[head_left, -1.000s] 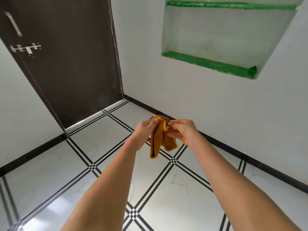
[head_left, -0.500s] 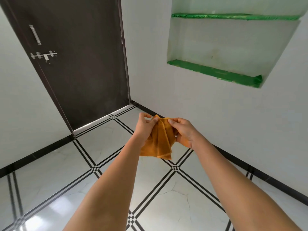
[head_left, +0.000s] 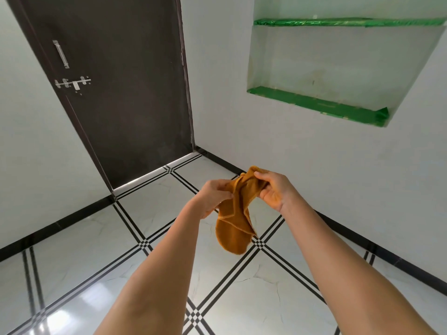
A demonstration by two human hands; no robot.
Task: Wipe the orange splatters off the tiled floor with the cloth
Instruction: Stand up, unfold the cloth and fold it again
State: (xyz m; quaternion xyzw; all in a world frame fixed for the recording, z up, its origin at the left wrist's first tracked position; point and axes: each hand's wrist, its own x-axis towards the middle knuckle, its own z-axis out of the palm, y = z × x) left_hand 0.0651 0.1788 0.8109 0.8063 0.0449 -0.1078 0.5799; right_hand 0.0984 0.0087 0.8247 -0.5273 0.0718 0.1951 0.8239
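Head view: an orange cloth point(head_left: 235, 213) is held in the air at centre, above the tiled floor point(head_left: 116, 240). The left hand point(head_left: 214, 194) pinches it from nine o'clock, the right hand point(head_left: 273, 189) from two o'clock, fingers clamped on the fabric. No orange splatters are seen. The cloth is judged still being readied; lowering it to the floor comes next.
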